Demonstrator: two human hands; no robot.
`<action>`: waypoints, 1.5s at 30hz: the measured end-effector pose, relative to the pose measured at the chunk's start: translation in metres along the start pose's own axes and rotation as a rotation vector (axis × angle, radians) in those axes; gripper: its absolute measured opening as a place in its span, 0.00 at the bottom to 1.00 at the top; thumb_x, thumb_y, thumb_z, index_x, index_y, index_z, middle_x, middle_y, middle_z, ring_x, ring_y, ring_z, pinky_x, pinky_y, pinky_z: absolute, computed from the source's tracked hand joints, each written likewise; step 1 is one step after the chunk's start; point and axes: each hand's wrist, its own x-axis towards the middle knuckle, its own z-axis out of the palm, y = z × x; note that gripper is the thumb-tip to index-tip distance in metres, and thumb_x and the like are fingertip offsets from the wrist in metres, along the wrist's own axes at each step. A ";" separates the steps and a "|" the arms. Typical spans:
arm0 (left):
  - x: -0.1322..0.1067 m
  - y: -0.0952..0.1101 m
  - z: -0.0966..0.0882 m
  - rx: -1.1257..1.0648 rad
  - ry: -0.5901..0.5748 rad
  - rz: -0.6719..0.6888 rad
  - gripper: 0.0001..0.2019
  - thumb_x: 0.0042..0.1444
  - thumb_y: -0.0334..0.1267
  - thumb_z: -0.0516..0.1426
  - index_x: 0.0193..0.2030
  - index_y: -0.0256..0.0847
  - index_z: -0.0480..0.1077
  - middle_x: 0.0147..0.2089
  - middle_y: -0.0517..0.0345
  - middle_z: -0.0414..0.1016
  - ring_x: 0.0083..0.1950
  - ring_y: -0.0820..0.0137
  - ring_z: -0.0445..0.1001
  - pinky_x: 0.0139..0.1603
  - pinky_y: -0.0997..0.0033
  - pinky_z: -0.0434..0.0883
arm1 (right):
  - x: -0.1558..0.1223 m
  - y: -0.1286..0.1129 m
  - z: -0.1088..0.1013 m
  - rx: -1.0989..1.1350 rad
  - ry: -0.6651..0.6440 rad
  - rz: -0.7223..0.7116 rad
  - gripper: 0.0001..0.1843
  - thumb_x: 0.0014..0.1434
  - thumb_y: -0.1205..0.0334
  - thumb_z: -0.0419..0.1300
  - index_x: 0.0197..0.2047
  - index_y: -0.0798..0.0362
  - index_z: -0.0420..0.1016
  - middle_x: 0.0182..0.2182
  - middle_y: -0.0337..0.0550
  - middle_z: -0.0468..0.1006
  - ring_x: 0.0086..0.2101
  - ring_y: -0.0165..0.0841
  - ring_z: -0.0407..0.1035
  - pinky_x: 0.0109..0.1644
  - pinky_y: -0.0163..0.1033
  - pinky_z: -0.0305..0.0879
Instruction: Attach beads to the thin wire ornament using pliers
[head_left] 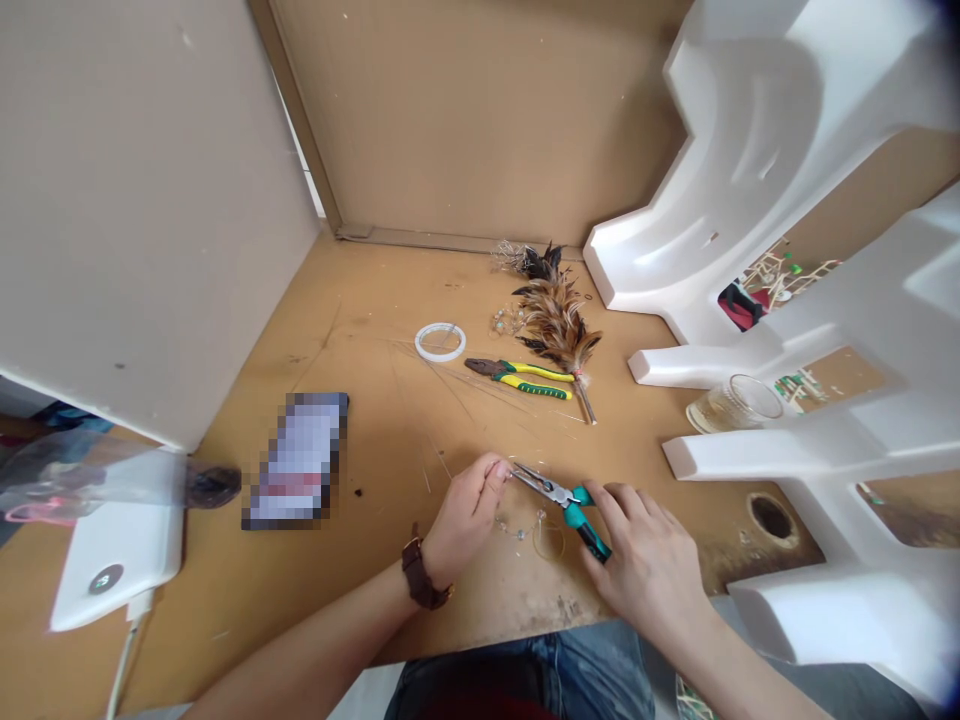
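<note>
My right hand (pixel 651 560) grips the teal handles of needle-nose pliers (pixel 559 497), whose jaws point left toward my left hand. My left hand (pixel 466 515), with a brown watch on the wrist, is pinched shut at the plier tips on a thin wire that I can barely make out. Below the pliers a small wire piece with clear beads and a ring (pixel 534 530) lies on the brown board (pixel 390 330).
Yellow-green pliers (pixel 525 377), a feather bundle (pixel 557 320) and a white spool (pixel 440 342) lie farther back. A phone (pixel 298 460) and a white power bank (pixel 112 555) sit at left. White foam packing (pixel 787 200) and a glass (pixel 735 402) stand at right. Cardboard walls enclose the back.
</note>
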 end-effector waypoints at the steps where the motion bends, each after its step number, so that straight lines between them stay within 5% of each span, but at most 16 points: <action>1: 0.000 0.000 0.000 0.008 0.002 0.003 0.15 0.62 0.42 0.42 0.29 0.40 0.61 0.25 0.62 0.61 0.28 0.72 0.61 0.31 0.73 0.58 | 0.000 -0.001 0.000 0.003 0.002 0.004 0.22 0.52 0.57 0.55 0.50 0.53 0.67 0.37 0.48 0.73 0.35 0.39 0.67 0.38 0.41 0.59; 12: 0.000 -0.001 -0.001 0.087 0.026 0.029 0.13 0.61 0.41 0.44 0.31 0.41 0.64 0.31 0.56 0.69 0.32 0.68 0.66 0.30 0.72 0.59 | -0.004 0.004 0.004 0.005 0.039 -0.016 0.22 0.54 0.56 0.55 0.51 0.54 0.66 0.39 0.49 0.72 0.37 0.39 0.65 0.40 0.42 0.57; 23: 0.001 0.000 0.001 0.004 0.030 0.024 0.14 0.63 0.41 0.41 0.27 0.40 0.57 0.24 0.64 0.57 0.26 0.73 0.58 0.30 0.73 0.56 | -0.006 0.000 0.004 -0.099 0.137 -0.047 0.17 0.57 0.58 0.54 0.49 0.54 0.68 0.36 0.48 0.73 0.34 0.38 0.62 0.37 0.41 0.52; 45: -0.002 -0.003 0.004 0.060 0.078 0.013 0.14 0.62 0.40 0.42 0.28 0.40 0.59 0.24 0.64 0.58 0.26 0.74 0.60 0.29 0.74 0.56 | -0.004 0.002 0.005 -0.065 0.151 -0.069 0.15 0.58 0.59 0.54 0.48 0.51 0.70 0.34 0.45 0.74 0.32 0.35 0.64 0.35 0.39 0.55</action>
